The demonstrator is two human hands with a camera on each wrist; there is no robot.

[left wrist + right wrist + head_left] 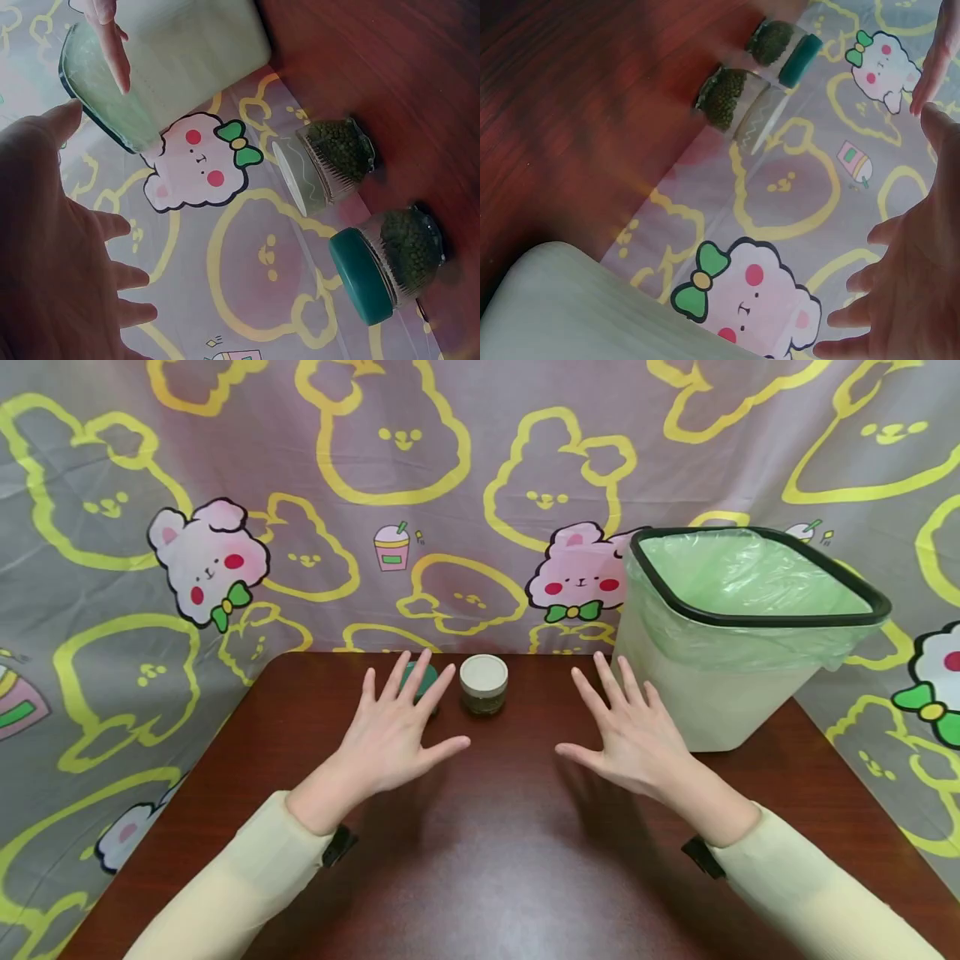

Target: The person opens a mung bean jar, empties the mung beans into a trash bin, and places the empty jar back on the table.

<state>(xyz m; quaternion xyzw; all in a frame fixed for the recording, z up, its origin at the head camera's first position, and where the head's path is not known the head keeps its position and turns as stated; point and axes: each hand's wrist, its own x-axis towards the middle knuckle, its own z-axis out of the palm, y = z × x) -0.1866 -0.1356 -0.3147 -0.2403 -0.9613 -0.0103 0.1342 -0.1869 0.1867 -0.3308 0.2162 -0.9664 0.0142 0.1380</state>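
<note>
My left hand (390, 727) is held above the table with its fingers spread, holding nothing. Spread in the same way, my right hand (633, 731) hovers to the right, near the bin and touching nothing. Toward the table's back edge stands a glass jar with a whitish lid (483, 683). Beside it is a jar with a green lid (361, 276), mostly hidden behind my left fingers in the head view. Both jars are partly filled with small dark green grains (341, 148), seen clearly in the wrist views.
A pale waste bin (690, 693) with a black rim and a green plastic liner (750, 572) stands at the table's back right. The dark reddish-brown table (480, 860) meets a grey-pink curtain (465, 460) with cartoon prints behind and at both sides.
</note>
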